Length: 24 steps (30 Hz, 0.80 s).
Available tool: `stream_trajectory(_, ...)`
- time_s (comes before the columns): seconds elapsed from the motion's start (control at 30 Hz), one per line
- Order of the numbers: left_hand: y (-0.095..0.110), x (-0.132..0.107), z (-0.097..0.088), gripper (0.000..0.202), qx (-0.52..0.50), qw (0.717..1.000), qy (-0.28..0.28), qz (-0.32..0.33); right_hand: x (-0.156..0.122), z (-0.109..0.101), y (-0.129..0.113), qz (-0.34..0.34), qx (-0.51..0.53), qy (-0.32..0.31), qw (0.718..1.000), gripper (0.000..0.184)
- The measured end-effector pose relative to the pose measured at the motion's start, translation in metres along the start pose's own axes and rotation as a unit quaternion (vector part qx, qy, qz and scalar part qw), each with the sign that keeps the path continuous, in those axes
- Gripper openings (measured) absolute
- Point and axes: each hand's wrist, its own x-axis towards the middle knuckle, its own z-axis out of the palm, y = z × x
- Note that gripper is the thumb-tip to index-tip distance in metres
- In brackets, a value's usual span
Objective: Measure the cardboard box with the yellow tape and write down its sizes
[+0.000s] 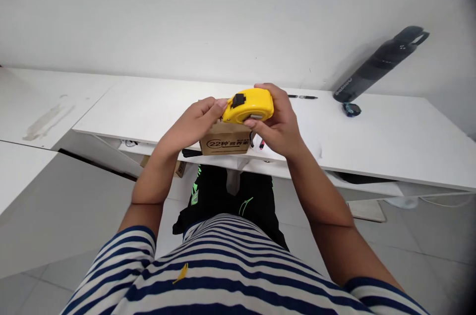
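A yellow tape measure [256,100] with a black button is held up in front of me, above a brown cardboard box [226,142] with dark printed characters. My right hand [280,121] wraps round the rear of its case, thumb below and fingers on top. At the front end, my left hand [201,119] pinches with thumb and finger by the tape's mouth; the tape's end there is hidden by the fingers. Behind the right hand a black pen [307,97] lies on the white desk [375,141].
A dark bottle [375,69] stands at the right near the wall, with a small dark round object [351,109] beside its base. Under the desktop runs an open shelf [364,186] holding items. A brownish stain [48,120] marks the left desk surface.
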Motion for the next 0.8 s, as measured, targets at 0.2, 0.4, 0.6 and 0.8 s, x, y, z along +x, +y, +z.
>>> stream_trajectory(0.2, -0.061, 0.013, -0.018, 0.036, -0.120, 0.982, 0.142, -0.029, 0.002, -0.036, 0.036, 0.080, 0.082, -0.019, 0.993, 0.075)
stream_trajectory(0.4, -0.114, 0.022, -0.025, 0.037, -0.086, 0.981, 0.107, -0.134, 0.013, -0.071, 0.085, 0.208, 0.226, -0.069, 0.949, 0.071)
stream_trajectory(0.6, -0.118, 0.022, -0.006, 0.050, -0.041, 0.983, 0.065, -0.166, 0.016, -0.058, 0.091, 0.201, 0.215, -0.152, 0.943, 0.063)
stream_trajectory(0.8, -0.098, 0.015, -0.021, 0.058, 0.066, 0.984, -0.026, -0.166, 0.009, -0.058, 0.093, 0.182, 0.154, -0.146, 0.960, 0.063)
